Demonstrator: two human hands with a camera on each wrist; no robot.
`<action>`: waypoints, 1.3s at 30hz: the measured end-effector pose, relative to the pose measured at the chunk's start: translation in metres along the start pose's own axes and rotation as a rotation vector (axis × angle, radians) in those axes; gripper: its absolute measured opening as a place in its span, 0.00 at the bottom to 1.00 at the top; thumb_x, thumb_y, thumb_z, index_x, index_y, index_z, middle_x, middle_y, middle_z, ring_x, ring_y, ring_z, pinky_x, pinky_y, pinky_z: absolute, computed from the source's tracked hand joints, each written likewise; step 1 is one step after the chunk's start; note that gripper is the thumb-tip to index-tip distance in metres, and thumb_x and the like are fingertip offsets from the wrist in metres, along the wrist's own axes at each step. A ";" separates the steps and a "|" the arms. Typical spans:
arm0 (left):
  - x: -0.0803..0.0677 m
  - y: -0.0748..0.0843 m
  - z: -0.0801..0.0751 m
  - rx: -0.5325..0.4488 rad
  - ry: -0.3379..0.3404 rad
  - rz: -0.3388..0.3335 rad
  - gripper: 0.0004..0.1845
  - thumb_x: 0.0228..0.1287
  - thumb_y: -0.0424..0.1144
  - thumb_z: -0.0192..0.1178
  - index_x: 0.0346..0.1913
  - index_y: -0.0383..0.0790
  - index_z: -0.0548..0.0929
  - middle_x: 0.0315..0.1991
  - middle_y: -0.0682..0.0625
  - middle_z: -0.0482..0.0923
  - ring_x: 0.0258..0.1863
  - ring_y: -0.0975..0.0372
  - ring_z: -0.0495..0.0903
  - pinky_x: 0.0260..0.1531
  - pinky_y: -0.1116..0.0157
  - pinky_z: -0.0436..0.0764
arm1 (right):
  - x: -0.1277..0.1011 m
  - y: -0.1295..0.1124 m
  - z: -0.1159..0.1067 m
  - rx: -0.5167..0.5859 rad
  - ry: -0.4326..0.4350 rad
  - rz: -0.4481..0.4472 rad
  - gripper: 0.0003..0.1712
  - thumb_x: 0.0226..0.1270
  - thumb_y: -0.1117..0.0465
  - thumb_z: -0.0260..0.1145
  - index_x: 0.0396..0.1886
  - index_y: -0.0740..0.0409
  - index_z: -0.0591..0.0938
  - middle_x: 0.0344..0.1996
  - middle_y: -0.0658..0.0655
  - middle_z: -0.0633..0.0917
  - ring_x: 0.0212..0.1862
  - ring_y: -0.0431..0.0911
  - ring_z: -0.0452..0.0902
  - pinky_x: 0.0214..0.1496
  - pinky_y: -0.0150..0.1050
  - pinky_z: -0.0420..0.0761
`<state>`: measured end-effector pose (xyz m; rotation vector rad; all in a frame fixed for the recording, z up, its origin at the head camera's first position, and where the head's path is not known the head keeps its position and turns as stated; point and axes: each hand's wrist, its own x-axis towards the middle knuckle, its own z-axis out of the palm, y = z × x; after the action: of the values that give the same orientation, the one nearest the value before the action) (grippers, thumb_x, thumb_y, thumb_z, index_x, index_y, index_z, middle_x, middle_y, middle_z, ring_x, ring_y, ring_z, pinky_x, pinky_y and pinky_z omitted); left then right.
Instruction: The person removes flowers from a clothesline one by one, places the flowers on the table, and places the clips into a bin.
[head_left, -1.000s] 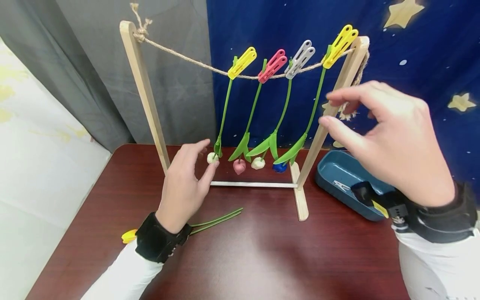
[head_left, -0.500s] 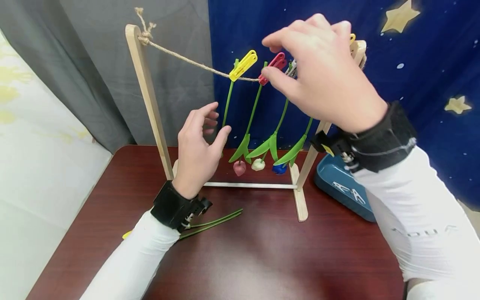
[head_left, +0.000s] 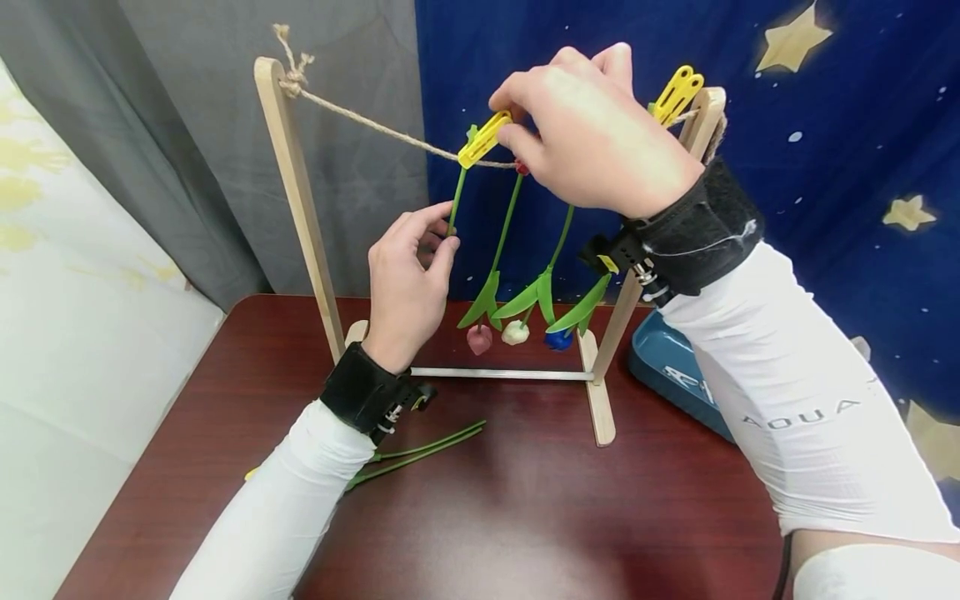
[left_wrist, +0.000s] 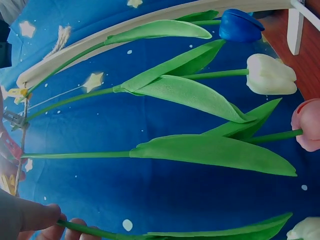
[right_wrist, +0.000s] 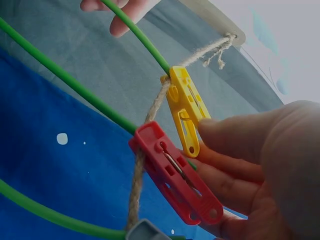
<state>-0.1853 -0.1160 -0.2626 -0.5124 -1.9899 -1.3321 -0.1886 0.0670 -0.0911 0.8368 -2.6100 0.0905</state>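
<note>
1. Since the earlier frame, both hands had closed in on the leftmost hanging tulip: the left hand (head_left: 408, 279) had risen from near the tabletop to the stem, and the right hand (head_left: 592, 133) had crossed from the right post to the yellow clothespin (head_left: 483, 137).
2. At the far left of the dark red table (head_left: 525, 517), a spare tulip (head_left: 420, 446) lay flat, its yellow head mostly hidden under the left sleeve.
3. The wooden drying rack (head_left: 296, 200) stood upright at the back of the table, a jute rope (head_left: 375, 127) sagging between its posts.
4. The left hand pinched the green stem (head_left: 455, 200) of the leftmost tulip between thumb and fingers, partway below the rope; the left wrist view showed the fingertips (left_wrist: 42, 220) closed on it.
5. The yellow clothespin clamped that stem's top to the rope, and the right hand's thumb and fingers (right_wrist: 240, 140) pinched its tail end.
6. Just right of it hung a red clothespin (right_wrist: 175, 172), touching the right hand's fingers, with a grey one below it in the wrist view.
7. Pink (head_left: 479, 337), white (head_left: 515, 331) and blue (head_left: 558, 337) tulip heads hung just above the rack's lower crossbar.
8. Another yellow peg (head_left: 677, 93) sat by the right post.
9. A blue tray (head_left: 667, 367) rested on the table beyond the rack, partly behind the right forearm.
</note>
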 end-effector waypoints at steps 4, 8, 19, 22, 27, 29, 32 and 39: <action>0.000 -0.001 0.000 0.015 0.012 0.021 0.17 0.73 0.26 0.66 0.62 0.33 0.86 0.42 0.42 0.83 0.39 0.57 0.83 0.41 0.62 0.86 | 0.000 0.000 0.001 -0.002 0.016 -0.002 0.21 0.86 0.56 0.57 0.67 0.62 0.83 0.54 0.66 0.86 0.58 0.62 0.71 0.63 0.63 0.52; 0.001 0.000 -0.002 0.015 0.015 0.025 0.17 0.72 0.25 0.66 0.61 0.33 0.86 0.42 0.42 0.84 0.38 0.57 0.83 0.40 0.61 0.86 | 0.001 -0.001 0.001 0.007 0.042 -0.003 0.20 0.85 0.57 0.59 0.65 0.63 0.84 0.52 0.66 0.86 0.58 0.61 0.70 0.63 0.62 0.50; 0.000 0.003 -0.006 0.014 0.031 0.046 0.17 0.72 0.25 0.67 0.61 0.33 0.87 0.41 0.42 0.84 0.38 0.58 0.83 0.40 0.62 0.87 | -0.006 -0.001 -0.004 0.025 0.145 0.015 0.19 0.83 0.54 0.63 0.60 0.61 0.88 0.47 0.64 0.90 0.55 0.58 0.72 0.65 0.60 0.48; -0.001 0.004 -0.009 0.023 0.038 0.057 0.17 0.72 0.26 0.67 0.61 0.33 0.87 0.41 0.43 0.84 0.38 0.58 0.84 0.39 0.62 0.85 | -0.009 0.000 -0.005 0.014 0.168 0.023 0.19 0.82 0.54 0.63 0.60 0.61 0.88 0.49 0.65 0.89 0.56 0.58 0.72 0.65 0.61 0.49; -0.007 0.007 -0.017 0.056 0.040 0.092 0.16 0.72 0.26 0.67 0.60 0.34 0.87 0.40 0.42 0.84 0.39 0.57 0.84 0.38 0.61 0.82 | -0.017 0.003 -0.005 0.010 0.217 0.034 0.20 0.82 0.53 0.64 0.61 0.60 0.88 0.50 0.64 0.89 0.58 0.58 0.73 0.67 0.61 0.49; -0.010 0.009 -0.021 0.073 0.039 0.105 0.16 0.72 0.26 0.66 0.60 0.34 0.87 0.40 0.42 0.84 0.40 0.56 0.84 0.38 0.61 0.81 | -0.021 0.005 -0.005 0.019 0.244 0.031 0.20 0.82 0.52 0.64 0.61 0.60 0.87 0.50 0.64 0.89 0.59 0.58 0.72 0.67 0.61 0.49; -0.015 0.011 -0.026 0.101 0.034 0.116 0.16 0.72 0.26 0.67 0.60 0.34 0.87 0.41 0.42 0.84 0.40 0.56 0.84 0.38 0.60 0.81 | -0.028 0.006 -0.005 0.032 0.286 0.018 0.21 0.82 0.52 0.64 0.61 0.61 0.87 0.51 0.63 0.89 0.58 0.58 0.72 0.66 0.60 0.49; -0.030 0.016 -0.039 0.153 0.015 0.141 0.16 0.72 0.25 0.67 0.60 0.35 0.88 0.41 0.42 0.84 0.38 0.57 0.83 0.38 0.61 0.83 | -0.054 0.005 -0.005 0.062 0.364 -0.031 0.21 0.79 0.51 0.66 0.62 0.59 0.87 0.52 0.60 0.88 0.58 0.58 0.72 0.62 0.57 0.51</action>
<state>-0.1424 -0.1441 -0.2642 -0.5572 -1.9852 -1.0858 -0.1495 0.1010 -0.1077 0.7971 -2.2624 0.2891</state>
